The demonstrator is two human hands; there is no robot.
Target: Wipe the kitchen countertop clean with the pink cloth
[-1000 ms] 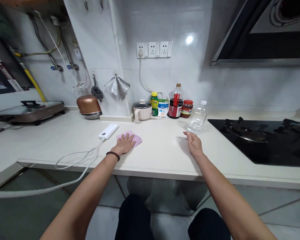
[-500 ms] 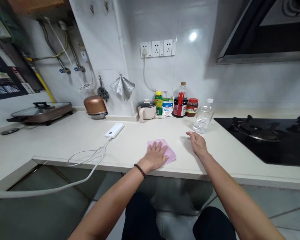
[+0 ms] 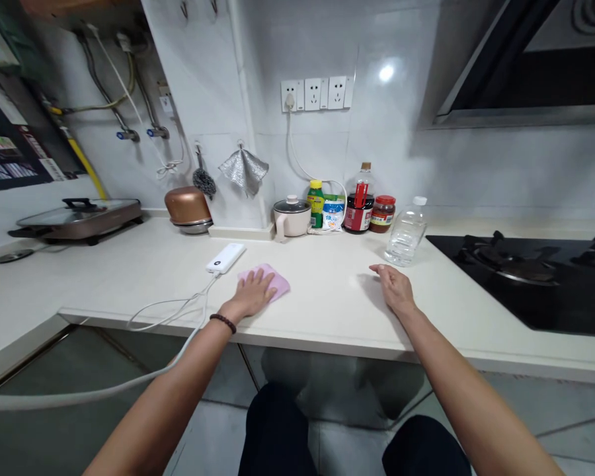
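My left hand (image 3: 251, 293) lies flat, fingers spread, pressing a pink cloth (image 3: 276, 281) onto the white countertop (image 3: 327, 311). A white power bank (image 3: 225, 257) with its cable lies just left of the cloth. My right hand (image 3: 395, 289) rests palm down on the counter, fingers loosely stretched, holding nothing. A clear plastic water bottle (image 3: 405, 232) stands a little beyond it.
Along the back wall stand a small white pot (image 3: 291, 217), a green bottle (image 3: 316, 203), a dark sauce bottle (image 3: 358, 201) and a red-lidded jar (image 3: 381, 213). A black gas hob (image 3: 525, 277) fills the right. A copper pot (image 3: 187, 208) and an electric pan (image 3: 77, 220) sit left.
My left hand slid the pink cloth right toward the counter's front edge, then back left beside the power bank. My right hand stayed put.
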